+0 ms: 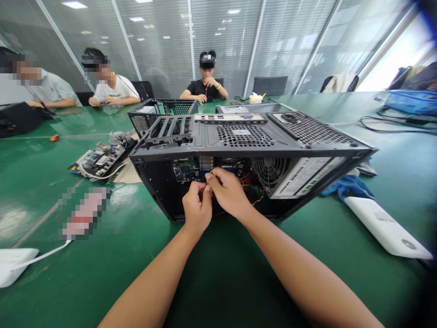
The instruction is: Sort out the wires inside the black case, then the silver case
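A black computer case [208, 148] lies on the green table with its open side facing me. Both of my hands are at that opening, fingertips close together. My right hand [228, 191] is closed in a pinch on a thin twisted cable [212, 161], orange and dark, which rises above the fingers. My left hand [198, 205] pinches just below, at the same cable, though its fingertips hide the exact spot. Behind them a motherboard [186, 169] shows inside. The power supply [290, 177], with its round fan grille and white label, sits at the right; more coloured wires hang near it.
A loose circuit board [99, 159] and a phone [85, 212] on a white cable lie left. On the right are a blue glove [353, 187] and a white power bank [385, 225]. Another metal case [177, 107] stands behind. Several people sit across the table.
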Motion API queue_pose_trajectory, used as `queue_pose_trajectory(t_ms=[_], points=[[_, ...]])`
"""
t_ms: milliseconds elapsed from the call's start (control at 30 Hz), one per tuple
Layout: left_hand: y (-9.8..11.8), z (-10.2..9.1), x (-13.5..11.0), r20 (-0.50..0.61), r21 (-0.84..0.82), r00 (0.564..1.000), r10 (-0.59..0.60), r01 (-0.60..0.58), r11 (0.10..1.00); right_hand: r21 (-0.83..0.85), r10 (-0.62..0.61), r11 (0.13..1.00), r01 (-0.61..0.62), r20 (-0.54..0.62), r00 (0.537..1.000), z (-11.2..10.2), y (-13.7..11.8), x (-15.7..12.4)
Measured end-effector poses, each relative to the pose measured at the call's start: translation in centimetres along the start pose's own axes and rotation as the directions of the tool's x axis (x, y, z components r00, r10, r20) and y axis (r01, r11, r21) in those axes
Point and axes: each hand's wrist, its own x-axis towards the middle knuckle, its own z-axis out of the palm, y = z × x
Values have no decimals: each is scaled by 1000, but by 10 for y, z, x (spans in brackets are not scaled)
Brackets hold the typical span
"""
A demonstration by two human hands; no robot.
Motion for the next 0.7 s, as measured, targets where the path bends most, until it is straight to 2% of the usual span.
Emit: queue_pose_trajectory(t_ms=[700], points=[[-1, 2, -1, 57, -105, 998, -37, 43, 994, 6, 0, 1000, 0, 7, 1000, 1, 2, -1]])
